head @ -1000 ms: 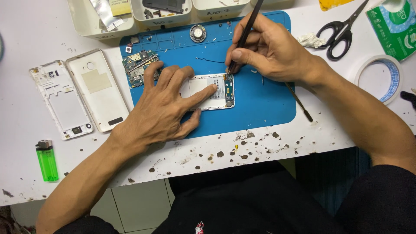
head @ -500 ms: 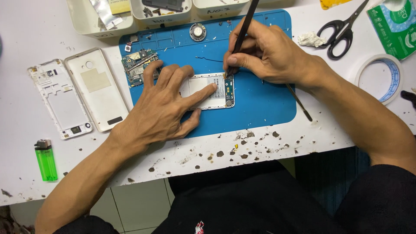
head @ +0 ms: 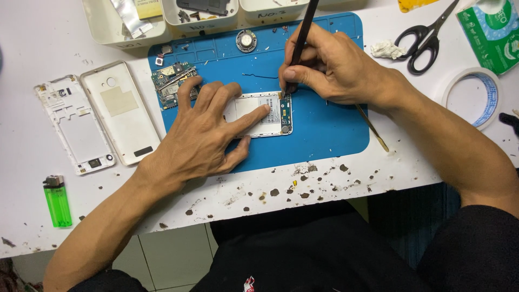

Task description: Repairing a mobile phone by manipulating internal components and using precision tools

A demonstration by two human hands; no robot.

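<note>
While the opened phone (head: 263,114) is pinned flat on the blue mat (head: 324,130) by the spread fingers of the left hand (head: 203,135), a thin black tool (head: 301,38) is pinched in the right hand (head: 330,67), its tip set at the phone's upper right corner.

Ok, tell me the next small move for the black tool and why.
Probably ease the black tool gently under the small board at the opened phone's right end. Its tip sits there already, the right hand grips it like a pen, and the left hand pins the phone flat.
</note>
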